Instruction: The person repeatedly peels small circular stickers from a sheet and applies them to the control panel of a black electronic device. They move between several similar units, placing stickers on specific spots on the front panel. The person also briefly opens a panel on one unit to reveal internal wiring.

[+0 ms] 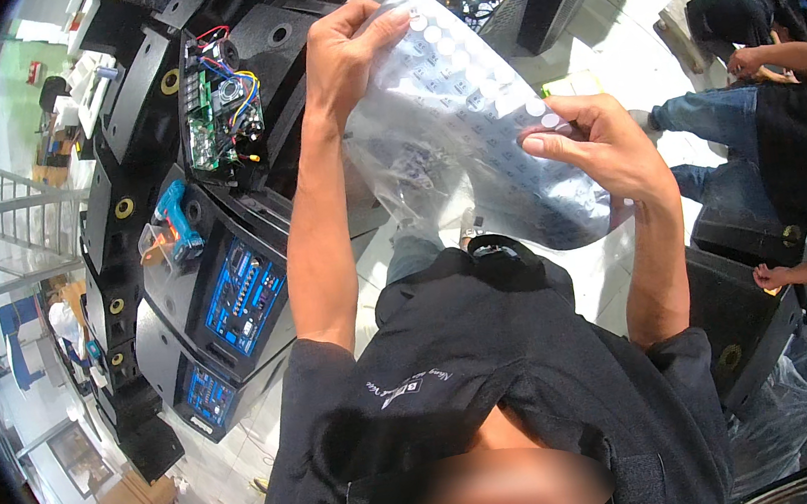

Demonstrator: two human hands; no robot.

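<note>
Between my hands is a sheet of round white stickers (457,69) on a backing with a repeated printed pattern. It tilts down from upper left to lower right. My left hand (344,58) pinches its upper left corner between thumb and fingers. On the right edge, beside the lowest white dots, my right hand (607,146) grips the sheet with its thumb on top. Crinkled clear plastic (413,165) hangs below and behind the sheet; whether it is joined to the sheet I cannot tell.
Black speaker cabinets (139,108) line the left, one with a blue control panel (243,297). An open circuit board module (223,113) with coloured wires rests on them, near a blue power drill (180,219). Other people (762,137) work at the right, by another cabinet (748,310).
</note>
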